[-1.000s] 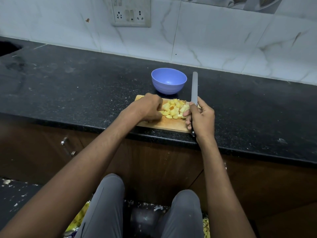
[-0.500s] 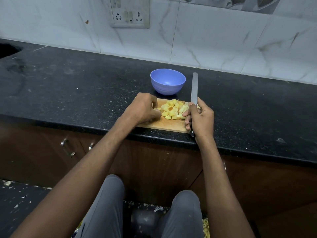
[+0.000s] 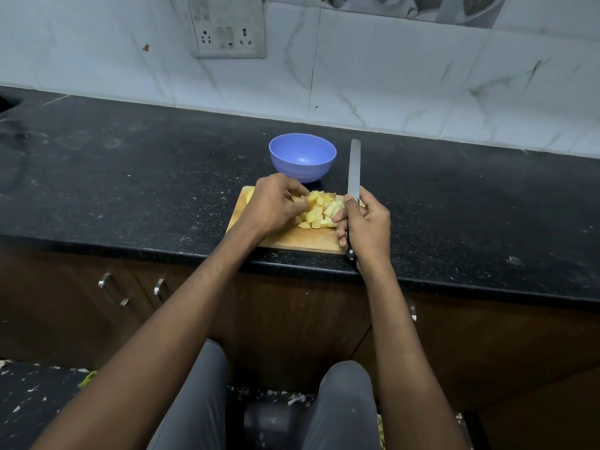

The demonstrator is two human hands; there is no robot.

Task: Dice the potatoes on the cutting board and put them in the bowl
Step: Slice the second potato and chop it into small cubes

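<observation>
Pile of yellow diced potato cubes [image 3: 319,212] sits on the far right part of the light wooden rectangular cutting board [image 3: 293,240], which lies at the front edge of the black speckled stone countertop [image 3: 136,186]. One uncut-looking pale potato piece [image 3: 249,193] at the board's far left corner, partly hidden by the wrist.

Left hand [image 3: 274,206] is over the board's left half, fingers curled in against the pile's left side, fingertips pinching a cube at the top of the heap. Right hand [image 3: 365,224] wraps the dark handle of a long steel-bladed kitchen knife [image 3: 354,170]; blade points away from the person, past the board's right edge, tip level with the bowl. Right-hand knuckles touch the pile's right side.

Round blue plastic bowl [image 3: 302,157] stands just behind the board, upright, no potato visible inside.

Behind: white marbled tile wall [image 3: 422,76] with a switch/socket plate [image 3: 229,27]. Below the counter: brown cabinet doors [image 3: 81,303] with metal handles; person's grey-trousered knees [image 3: 207,401] in the foreground
</observation>
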